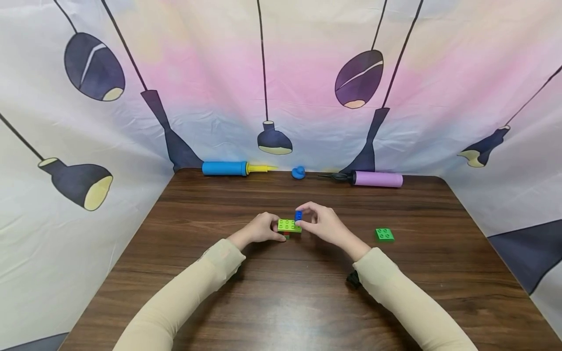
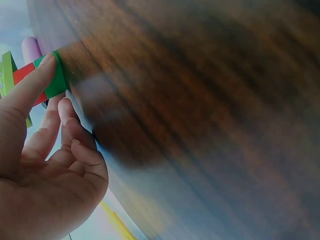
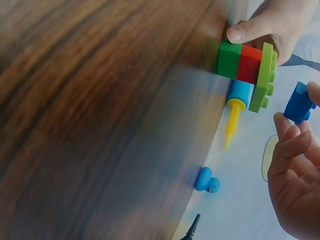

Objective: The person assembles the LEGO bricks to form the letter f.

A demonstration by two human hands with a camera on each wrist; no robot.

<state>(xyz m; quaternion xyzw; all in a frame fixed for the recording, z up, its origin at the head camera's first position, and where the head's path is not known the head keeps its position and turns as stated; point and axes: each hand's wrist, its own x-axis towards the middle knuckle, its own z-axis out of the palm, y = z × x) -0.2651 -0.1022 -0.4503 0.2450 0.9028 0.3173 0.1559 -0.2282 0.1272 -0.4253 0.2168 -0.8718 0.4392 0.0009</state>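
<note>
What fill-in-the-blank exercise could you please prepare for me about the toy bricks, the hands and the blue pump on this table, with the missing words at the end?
1. The right hand pinches a small brick whose colour is ____.
2. In the stack that the left hand holds, the middle brick is coloured ____.
3. From the person's side, a loose green brick lies to the ____ of the stack.
4. The blue pump has a nozzle coloured ____.

Missing words: blue; red; right; yellow.

Lime plate [image 3: 262, 79] caps red brick [image 3: 249, 64] on green brick [image 3: 229, 59], stacked upright; studded blue brick [image 3: 296, 104] held just above, apart
</note>
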